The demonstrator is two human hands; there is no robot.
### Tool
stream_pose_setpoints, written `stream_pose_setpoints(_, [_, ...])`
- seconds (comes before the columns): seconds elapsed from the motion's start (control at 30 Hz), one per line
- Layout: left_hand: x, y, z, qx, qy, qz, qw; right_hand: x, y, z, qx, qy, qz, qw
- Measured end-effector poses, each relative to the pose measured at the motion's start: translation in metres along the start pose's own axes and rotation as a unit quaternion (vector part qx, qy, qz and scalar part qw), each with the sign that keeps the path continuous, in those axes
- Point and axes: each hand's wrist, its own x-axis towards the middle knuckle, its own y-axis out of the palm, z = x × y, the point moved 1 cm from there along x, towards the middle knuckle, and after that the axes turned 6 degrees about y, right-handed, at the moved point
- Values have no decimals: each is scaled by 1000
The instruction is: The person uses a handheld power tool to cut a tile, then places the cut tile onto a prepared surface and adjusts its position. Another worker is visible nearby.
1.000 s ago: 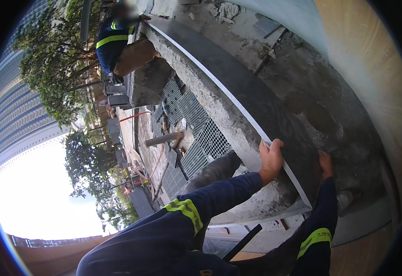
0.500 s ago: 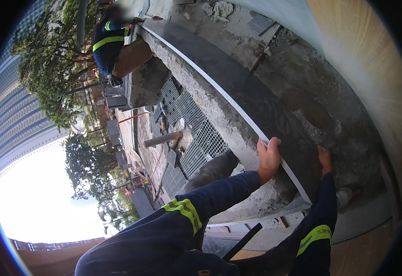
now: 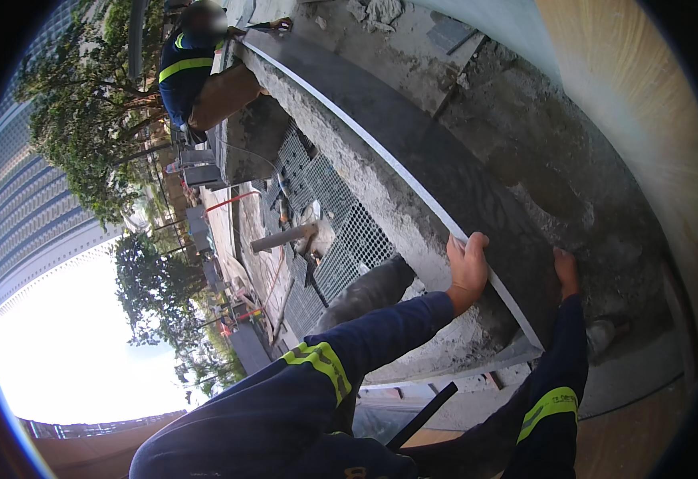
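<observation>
- Along top of the concrete wall (image 3: 357, 172): long dark slab (image 3: 437, 164).
- Near wall's close end: left hand (image 3: 467, 270), grip pinching slab's pale edge, same as before.
- Across wall's top, at slab's opposite edge: right hand (image 3: 566, 274); fingertips partly hidden, cannot tell grip.
- At wall's far end: co-worker's hand (image 3: 283, 24), stretched farther out than half a second ago.

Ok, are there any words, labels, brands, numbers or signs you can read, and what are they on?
None can be read clearly.
Yellow band on the right sleeve: small dark marks, too blurred.
Dark clothing at the lower edge: orange mark, cut off, unreadable.
Dark slab: no lettering visible.
</observation>
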Motion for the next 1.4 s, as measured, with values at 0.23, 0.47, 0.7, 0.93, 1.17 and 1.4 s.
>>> stream_pose_setpoints(0.23, [-3,7,-1,-12,-2,-5,1000,10,-6,-17,5,-17,-3,1000])
stream_pose_setpoints(0.47, [-1,7,-14,-8,-11,-16,1000,16,-6,-22,-2,1,9,1000])
stream_pose_setpoints(0.7, [2,3,-25,40,-8,-3,999,1,-7,-14,12,0,4,1000])
stream_pose_setpoints(0.93, [17,-15,-19,-22,-161,-52,985,-23,-3,51,85,110,52,989])
stream_pose_setpoints(1.17, [6,-2,-58,1,-307,178,935,-66,-49,29,259,136,75,953])
stream_pose_setpoints(1.4, [-75,9,-53,175,-391,394,813,-51,-20,-2,282,108,36,953])
